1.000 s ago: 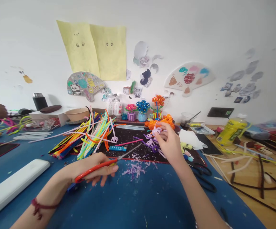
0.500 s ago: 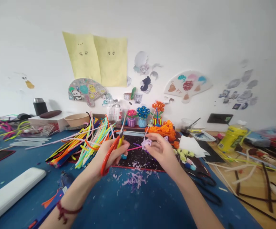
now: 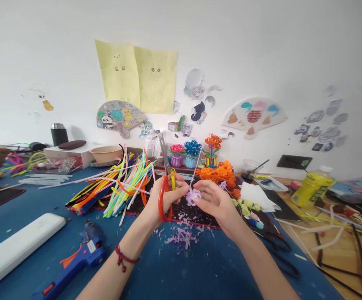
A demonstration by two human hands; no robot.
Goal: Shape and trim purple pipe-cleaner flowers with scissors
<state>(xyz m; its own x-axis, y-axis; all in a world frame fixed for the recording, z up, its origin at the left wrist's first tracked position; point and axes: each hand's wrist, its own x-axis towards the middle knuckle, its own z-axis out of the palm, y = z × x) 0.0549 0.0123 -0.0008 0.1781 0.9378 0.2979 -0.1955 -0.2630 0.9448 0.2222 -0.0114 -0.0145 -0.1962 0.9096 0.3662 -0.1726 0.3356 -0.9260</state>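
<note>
The upper-right fan (image 3: 237,118) reads "囍". At frame centre, the left hand (image 3: 175,196) curls round scissors (image 3: 161,200) and the half-open right hand (image 3: 216,202) holds a lilac flower (image 3: 193,197); the hands sit closer than 0.5 s ago.

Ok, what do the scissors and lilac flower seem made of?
Scissors: blades probably steel, from their smooth grey surface; handle likely plastic, by its smooth red gloss. Lilac flower: looks like matte, fuzzy pipe cleaner bent into loops, though the fibre can't be told.
</note>
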